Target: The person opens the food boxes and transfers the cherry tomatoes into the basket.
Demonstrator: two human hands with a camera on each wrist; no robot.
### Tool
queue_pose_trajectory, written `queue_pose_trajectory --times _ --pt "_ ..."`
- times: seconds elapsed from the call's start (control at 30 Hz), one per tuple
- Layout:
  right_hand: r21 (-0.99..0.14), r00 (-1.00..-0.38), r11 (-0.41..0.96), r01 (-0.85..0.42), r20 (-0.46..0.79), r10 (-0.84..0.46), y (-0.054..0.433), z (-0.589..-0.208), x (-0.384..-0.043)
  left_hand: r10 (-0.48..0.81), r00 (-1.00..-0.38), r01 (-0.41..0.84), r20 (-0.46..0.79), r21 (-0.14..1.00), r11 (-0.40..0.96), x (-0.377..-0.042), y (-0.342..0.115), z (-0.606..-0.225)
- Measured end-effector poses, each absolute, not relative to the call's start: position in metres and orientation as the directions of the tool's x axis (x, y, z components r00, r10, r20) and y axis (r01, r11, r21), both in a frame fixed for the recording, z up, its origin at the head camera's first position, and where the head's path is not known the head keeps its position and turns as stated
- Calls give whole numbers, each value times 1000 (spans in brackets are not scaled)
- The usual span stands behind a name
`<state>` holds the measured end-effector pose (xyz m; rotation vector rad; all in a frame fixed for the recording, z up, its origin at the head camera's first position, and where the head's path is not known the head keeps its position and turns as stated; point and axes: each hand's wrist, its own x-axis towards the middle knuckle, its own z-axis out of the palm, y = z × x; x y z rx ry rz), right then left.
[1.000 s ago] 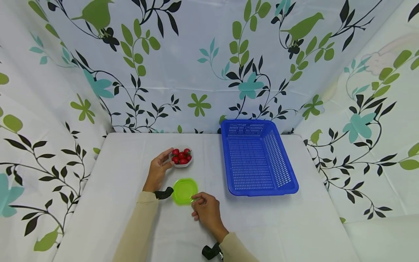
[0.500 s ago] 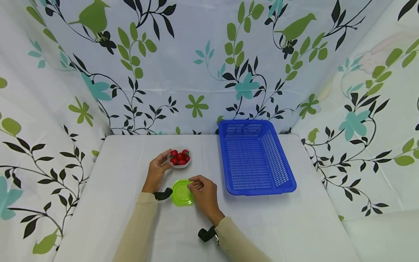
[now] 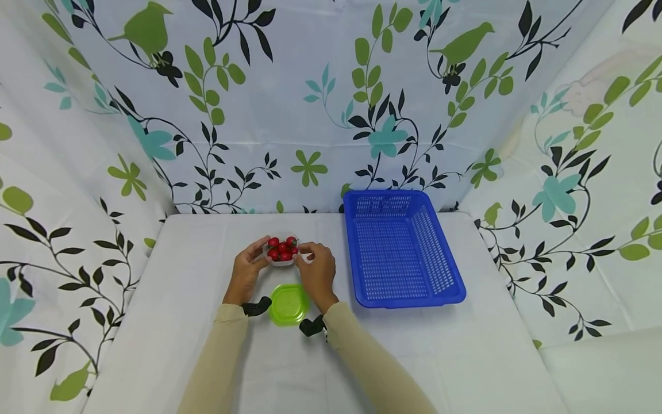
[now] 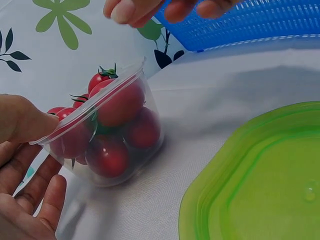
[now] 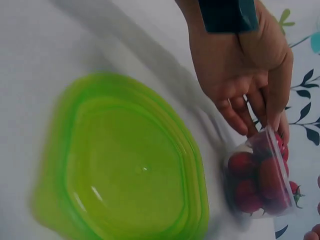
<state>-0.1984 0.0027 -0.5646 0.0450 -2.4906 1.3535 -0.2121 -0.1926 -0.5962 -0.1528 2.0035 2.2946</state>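
A small clear plastic container (image 4: 102,181) holds several red cherry tomatoes (image 3: 283,248) with green stems. My left hand (image 3: 244,277) grips its left side, thumb on the rim, and in the left wrist view the container looks tilted. My right hand (image 3: 318,273) is at the container's right side with fingers loosely bent. Both wrist views show a gap between its fingertips (image 5: 312,236) and the container. Nearer me lies a translucent green plastic lid (image 3: 288,305), flat on the table and touched by neither hand.
A blue perforated basket (image 3: 405,253) stands on the white-covered table (image 3: 481,368), right of the hands. Behind and to both sides hangs a leaf-patterned curtain (image 3: 289,103). Each wrist wears a black camera strap (image 3: 257,306).
My right hand has moved from beside the green lid up to the right side of the tomato container. My left hand keeps its grip, and the lid stays on the table.
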Motion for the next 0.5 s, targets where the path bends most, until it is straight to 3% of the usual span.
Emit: queue_pose_trajectory --times 0.5 --pt "-761 -957 636 -126 263 125 -9 -570 -235 -10 -992 -125 -126 988 -91 -210 -194 -595"
